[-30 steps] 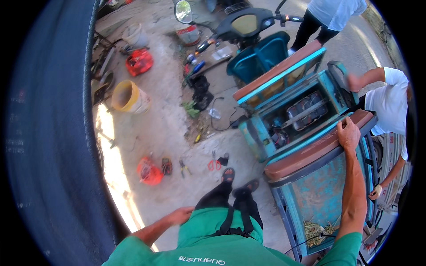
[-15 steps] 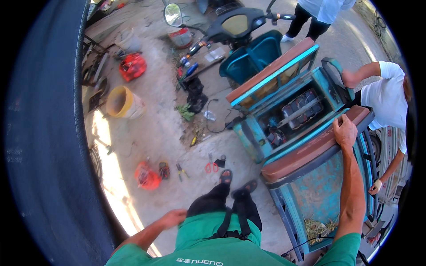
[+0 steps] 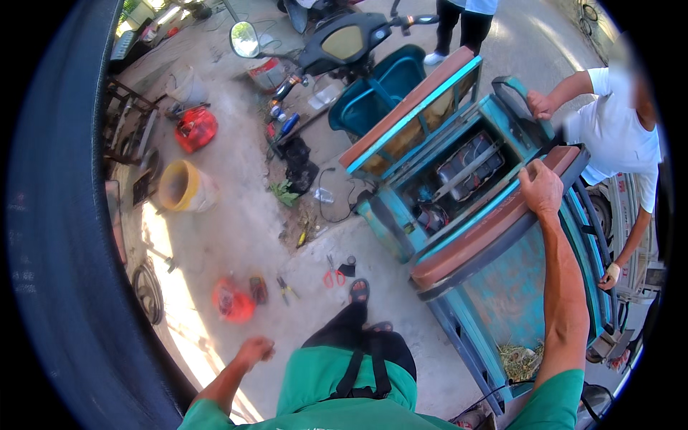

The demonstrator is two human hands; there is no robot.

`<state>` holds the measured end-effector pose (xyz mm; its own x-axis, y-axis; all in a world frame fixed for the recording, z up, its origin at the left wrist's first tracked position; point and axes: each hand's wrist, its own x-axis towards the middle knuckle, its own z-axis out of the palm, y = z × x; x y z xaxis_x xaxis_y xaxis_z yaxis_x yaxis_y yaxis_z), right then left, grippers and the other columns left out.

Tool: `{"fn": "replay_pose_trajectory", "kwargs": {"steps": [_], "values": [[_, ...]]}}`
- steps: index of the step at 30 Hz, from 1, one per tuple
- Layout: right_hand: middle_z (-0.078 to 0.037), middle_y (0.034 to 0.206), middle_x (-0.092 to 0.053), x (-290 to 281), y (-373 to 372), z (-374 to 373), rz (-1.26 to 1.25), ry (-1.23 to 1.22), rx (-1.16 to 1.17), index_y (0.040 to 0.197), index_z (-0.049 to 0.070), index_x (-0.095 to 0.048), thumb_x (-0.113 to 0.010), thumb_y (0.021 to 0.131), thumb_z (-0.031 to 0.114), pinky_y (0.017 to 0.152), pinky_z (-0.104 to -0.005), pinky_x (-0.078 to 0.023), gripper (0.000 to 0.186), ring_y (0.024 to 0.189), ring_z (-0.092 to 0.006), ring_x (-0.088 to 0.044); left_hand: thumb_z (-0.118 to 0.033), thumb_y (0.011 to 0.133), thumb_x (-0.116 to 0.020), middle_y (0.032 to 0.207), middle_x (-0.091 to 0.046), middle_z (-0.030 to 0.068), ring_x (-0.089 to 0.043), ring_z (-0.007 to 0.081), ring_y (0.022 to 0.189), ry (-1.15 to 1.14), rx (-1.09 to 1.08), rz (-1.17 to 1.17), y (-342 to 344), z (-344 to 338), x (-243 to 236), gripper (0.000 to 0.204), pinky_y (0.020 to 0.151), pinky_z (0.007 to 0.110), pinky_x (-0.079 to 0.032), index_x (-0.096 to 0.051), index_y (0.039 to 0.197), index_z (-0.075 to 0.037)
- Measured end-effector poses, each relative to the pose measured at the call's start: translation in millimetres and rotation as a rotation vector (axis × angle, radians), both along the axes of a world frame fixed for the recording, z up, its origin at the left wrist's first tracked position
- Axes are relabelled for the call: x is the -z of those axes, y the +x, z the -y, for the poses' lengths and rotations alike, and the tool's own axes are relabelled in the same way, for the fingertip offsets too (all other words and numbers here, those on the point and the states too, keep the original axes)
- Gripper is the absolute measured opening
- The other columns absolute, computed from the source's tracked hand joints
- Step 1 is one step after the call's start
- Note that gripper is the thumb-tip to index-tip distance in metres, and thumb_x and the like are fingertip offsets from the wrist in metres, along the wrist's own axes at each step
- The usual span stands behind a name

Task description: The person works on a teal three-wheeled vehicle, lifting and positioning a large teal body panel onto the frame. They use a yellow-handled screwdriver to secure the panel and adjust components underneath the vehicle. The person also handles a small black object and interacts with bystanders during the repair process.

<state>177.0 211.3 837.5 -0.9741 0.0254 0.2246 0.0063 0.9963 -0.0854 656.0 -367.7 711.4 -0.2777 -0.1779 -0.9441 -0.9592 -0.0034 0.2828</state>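
Observation:
My right hand point(image 3: 541, 188) grips the brown padded backrest point(image 3: 466, 240) of a worn turquoise vehicle body point(image 3: 494, 308). Beside it, the hinged brown seat point(image 3: 398, 115) stands raised over an open compartment, where a battery pack point(image 3: 466, 168) lies under a metal strap. My left hand point(image 3: 254, 352) is held out over the concrete floor with curled fingers; whether they hold anything is unclear. A co-worker's hand point(image 3: 537, 104) rests at the turquoise side rail, and their other hand point(image 3: 610, 276) is lower, by the rear frame.
Dark handlebars with a mirror point(image 3: 245, 39) are ahead. A yellow bucket point(image 3: 179, 183), red bags point(image 3: 193, 129), pliers point(image 3: 287, 288), red-handled scissors point(image 3: 334, 276) and cables lie on the floor. A second person point(image 3: 466, 21) stands at the top right. A dark curtain point(image 3: 64, 215) hangs at left.
My left hand has moved away from my hip, outward to the left. My right hand stays on the backrest. The whole view has shifted, and the co-worker at right has straightened slightly.

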Motion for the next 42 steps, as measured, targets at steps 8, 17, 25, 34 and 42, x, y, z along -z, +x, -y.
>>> {"fn": "replay_pose_trajectory", "kwargs": {"steps": [8,17,25,34,42], "values": [[-0.008,0.074,-0.065,7.4,3.4,-22.8,-0.109,-0.422,-0.093,0.085,0.007,-0.066,-0.063,0.082,0.038,0.069,-0.034,-0.048,0.03,0.072,-0.0227,-0.064,-0.023,0.095,-0.06,0.089,-0.069,0.009,-0.065,0.0177,0.074,-0.076,0.097,0.029,67.4,43.6,4.3,0.024,0.067,0.032,-0.052,-0.064,0.106,-0.003],[-0.007,0.077,-0.064,40.9,169.8,3.3,0.285,-1.297,-0.336,0.09,-0.002,-0.062,-0.059,0.084,0.02,0.072,-0.0284,-0.05,0.023,0.076,-0.0129,-0.061,-0.024,0.095,-0.06,0.092,-0.07,0.0089,-0.067,0.0195,0.078,-0.167,0.151,0.12,133.2,47.3,10.0,0.025,0.068,0.034,-0.053,-0.063,0.11,-0.004],[-0.006,0.077,-0.066,63.6,365.9,-72.0,0.683,-1.005,-0.119,0.085,0.001,-0.066,-0.068,0.077,0.022,0.066,-0.0323,-0.049,0.023,0.072,-0.014,-0.059,-0.03,0.094,-0.061,0.097,-0.07,0.0097,-0.068,0.0201,0.081,-0.073,0.358,0.051,146.6,38.7,38.3,0.031,0.07,0.033,-0.055,-0.064,0.111,-0.004],[-0.012,0.074,-0.067,53.5,528.9,-122.7,0.412,-1.296,0.262,0.085,-0.003,-0.062,-0.06,0.079,0.007,0.065,-0.0321,-0.054,0.012,0.067,-0.0161,-0.065,-0.025,0.095,-0.061,0.099,-0.071,0.0076,-0.068,0.0153,0.082,0.012,0.576,-0.051,54.6,22.3,46.6,0.029,0.073,0.03,-0.055,-0.065,0.114,-0.004],[-0.008,0.079,-0.069,114.2,649.9,-12.0,0.657,-1.449,0.54,0.089,-0.002,-0.064,-0.066,0.083,0.008,0.068,-0.0281,-0.053,0.012,0.073,-0.0133,-0.066,-0.026,0.089,-0.059,0.093,-0.068,0.016,-0.066,0.0251,0.08,0.024,0.811,-0.234,-48.0,28.7,103.9,0.032,0.076,0.037,-0.053,-0.067,0.105,0.002]]}}
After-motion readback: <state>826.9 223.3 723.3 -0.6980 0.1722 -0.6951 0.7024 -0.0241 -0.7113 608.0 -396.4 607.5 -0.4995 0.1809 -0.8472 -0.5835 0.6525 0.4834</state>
